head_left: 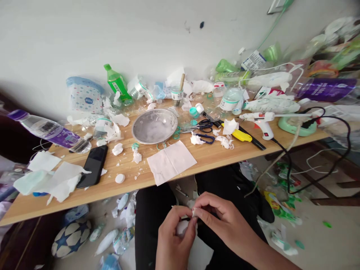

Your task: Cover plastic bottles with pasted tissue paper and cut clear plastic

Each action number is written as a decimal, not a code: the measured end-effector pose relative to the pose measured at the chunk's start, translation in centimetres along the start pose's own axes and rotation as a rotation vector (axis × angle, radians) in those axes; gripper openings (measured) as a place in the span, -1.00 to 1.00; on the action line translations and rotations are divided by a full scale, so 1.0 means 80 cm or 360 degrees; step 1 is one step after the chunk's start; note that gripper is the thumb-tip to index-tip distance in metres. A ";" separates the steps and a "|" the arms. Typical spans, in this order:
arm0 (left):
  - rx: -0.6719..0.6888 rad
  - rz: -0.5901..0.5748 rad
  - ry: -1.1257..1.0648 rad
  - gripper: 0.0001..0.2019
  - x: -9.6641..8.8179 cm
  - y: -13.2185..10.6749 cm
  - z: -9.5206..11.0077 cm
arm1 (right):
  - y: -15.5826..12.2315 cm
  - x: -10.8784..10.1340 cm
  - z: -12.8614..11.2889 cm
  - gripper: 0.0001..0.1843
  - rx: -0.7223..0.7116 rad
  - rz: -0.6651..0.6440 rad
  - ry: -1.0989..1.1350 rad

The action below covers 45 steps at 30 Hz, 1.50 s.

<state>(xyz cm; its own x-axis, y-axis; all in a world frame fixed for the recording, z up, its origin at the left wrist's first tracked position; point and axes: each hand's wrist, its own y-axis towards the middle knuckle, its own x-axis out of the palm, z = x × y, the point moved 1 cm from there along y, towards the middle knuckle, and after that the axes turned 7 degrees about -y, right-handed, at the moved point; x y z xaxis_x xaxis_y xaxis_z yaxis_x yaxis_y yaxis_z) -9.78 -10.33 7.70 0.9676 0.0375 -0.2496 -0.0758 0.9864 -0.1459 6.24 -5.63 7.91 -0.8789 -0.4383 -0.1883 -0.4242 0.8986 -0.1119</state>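
Observation:
My left hand point(177, 234) is above my lap, its fingers curled around a small white piece of what looks like tissue paper point(182, 227). My right hand point(218, 215) meets it from the right, thumb and forefinger pinching a bit of white at the left fingertips. The fingers cover most of the piece. Below the hands, a white sheet point(201, 253) lies on my lap. Nearest on the table is a folded paper napkin point(171, 161) at the front edge, with a metal bowl point(154, 126) behind it.
On the wooden table point(126, 176) are a phone point(92, 167), a purple-labelled bottle point(53, 131), scissors point(206, 125), a yellow utility knife point(237, 133) and tissue scraps. A corded glue gun point(263, 122) rests at right. Bottles line the wall. A ball point(71, 238) and litter cover the floor.

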 end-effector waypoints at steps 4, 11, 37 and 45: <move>0.0026 -0.0030 0.0010 -0.84 -0.002 0.001 0.005 | 0.000 0.000 0.000 -0.80 0.0038 0.0006 0.0049; 0.0117 -0.0074 -0.0070 -0.85 -0.003 0.002 0.007 | 0.000 -0.001 0.015 -0.70 0.0326 -0.0121 0.0542; -0.0563 0.0266 -0.0897 -0.72 0.017 0.002 -0.030 | -0.005 0.011 0.017 -0.71 0.0285 0.0012 0.0086; -0.0614 0.0306 -0.1071 -0.70 0.021 0.000 -0.033 | 0.000 0.010 0.013 -0.66 0.0373 0.0004 0.0170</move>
<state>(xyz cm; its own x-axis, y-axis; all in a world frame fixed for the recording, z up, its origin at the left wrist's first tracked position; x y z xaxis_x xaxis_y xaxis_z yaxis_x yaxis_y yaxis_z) -8.77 -10.70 4.75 0.8575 0.4112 0.3091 -0.2152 0.8325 -0.5106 5.74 -6.00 6.73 -0.9033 -0.4203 -0.0863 -0.3706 0.8655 -0.3370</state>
